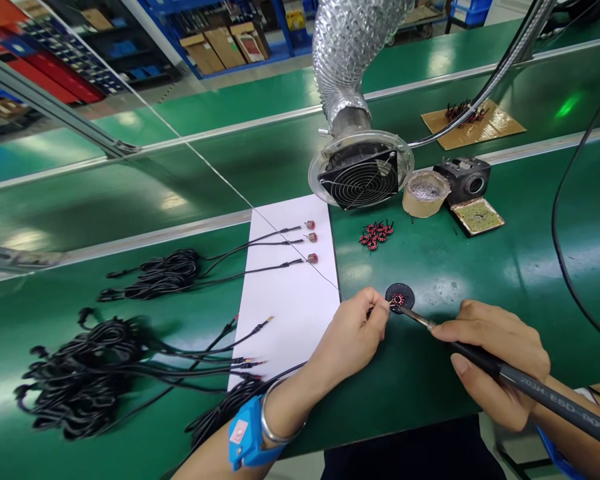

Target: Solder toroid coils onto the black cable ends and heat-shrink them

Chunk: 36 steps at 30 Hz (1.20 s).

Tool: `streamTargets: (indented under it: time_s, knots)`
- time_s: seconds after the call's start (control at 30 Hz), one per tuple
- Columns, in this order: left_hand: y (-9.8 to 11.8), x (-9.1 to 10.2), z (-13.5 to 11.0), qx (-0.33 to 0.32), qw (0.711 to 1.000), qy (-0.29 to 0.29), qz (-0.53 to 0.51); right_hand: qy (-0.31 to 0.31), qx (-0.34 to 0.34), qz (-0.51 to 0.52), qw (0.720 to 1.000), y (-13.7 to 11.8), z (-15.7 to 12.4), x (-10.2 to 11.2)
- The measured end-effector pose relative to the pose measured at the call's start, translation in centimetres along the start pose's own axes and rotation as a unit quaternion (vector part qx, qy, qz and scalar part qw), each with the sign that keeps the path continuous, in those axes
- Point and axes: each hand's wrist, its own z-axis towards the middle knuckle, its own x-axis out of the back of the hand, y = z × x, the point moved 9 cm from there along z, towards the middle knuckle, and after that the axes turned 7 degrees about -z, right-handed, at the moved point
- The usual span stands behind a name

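My right hand (500,360) grips a soldering iron (530,383) by its black handle. The iron's metal tip reaches a small red and black wound coil (399,300) on a round black disc (409,293). My left hand (353,327) pinches a thin wire (391,304) whose end meets the coil beside the tip. A black cable (293,370) passes behind the left wrist; whether it joins that wire is hidden. The wrist wears a blue strap (253,433) and a metal bangle. Beyond the disc lies a pile of similar coils (375,235).
Black cable bundles (85,380) lie at left, their ends on a white sheet (290,293) with three small red-grey parts (312,258). A fume extractor (363,173) hangs overhead. A tape roll (425,193), black iron stand (465,180) and yellow sponge tray (477,217) stand behind.
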Motion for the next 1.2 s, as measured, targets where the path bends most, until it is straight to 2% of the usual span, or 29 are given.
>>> streamTargets:
  time_s: [0.5, 1.2]
  knots:
    - [0.2, -0.3, -0.1, 0.007, 1.000, -0.015, 0.015, -0.025, 0.020, -0.013, 0.999, -0.4, 0.3, -0.4]
    - [0.1, -0.3, -0.1, 0.007, 1.000, -0.019, 0.018, 0.030, 0.027, -0.007, 0.999, -0.7, 0.5, 0.8]
